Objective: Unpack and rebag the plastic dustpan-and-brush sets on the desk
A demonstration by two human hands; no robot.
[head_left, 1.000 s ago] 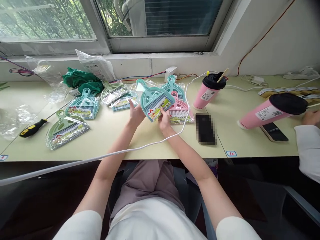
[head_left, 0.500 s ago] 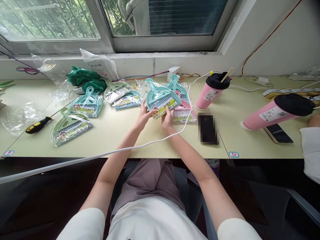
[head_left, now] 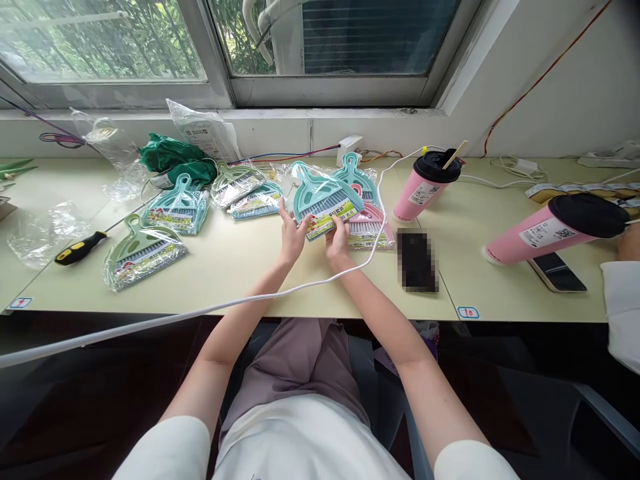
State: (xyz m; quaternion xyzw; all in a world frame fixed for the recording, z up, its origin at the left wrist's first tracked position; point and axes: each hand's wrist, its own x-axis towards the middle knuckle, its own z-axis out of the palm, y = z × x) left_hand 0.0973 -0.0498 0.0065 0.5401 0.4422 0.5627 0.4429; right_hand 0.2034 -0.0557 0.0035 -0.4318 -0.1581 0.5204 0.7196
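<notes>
A teal mini dustpan and brush set [head_left: 320, 193], wrapped in clear plastic with a yellow-green label, is tilted towards me above the table. My left hand [head_left: 293, 235] holds its lower left corner, thumb in front and index finger raised beside it. At the bottom edge, my right hand [head_left: 338, 241] grips it with the thumb over the label. Right behind lie another teal set [head_left: 356, 175] and a pink set [head_left: 371, 228], both partly covered. Further left are a teal set [head_left: 177, 207], a green set [head_left: 143, 250] and a flat pile of wrapped sets [head_left: 256, 201].
A white cable [head_left: 280, 294] crosses in front of my forearms. At right stand a pink cup [head_left: 424, 187], a dark blurred rectangle [head_left: 417, 260], a phone [head_left: 557, 272] and a tilted pink cup [head_left: 540, 233] by another person's hand. A screwdriver [head_left: 80, 249] and plastic bags [head_left: 47, 233] lie left.
The view has shifted slightly. My left hand's fingers have come out from behind the set, with the index finger now more upright. The set stays almost in place.
</notes>
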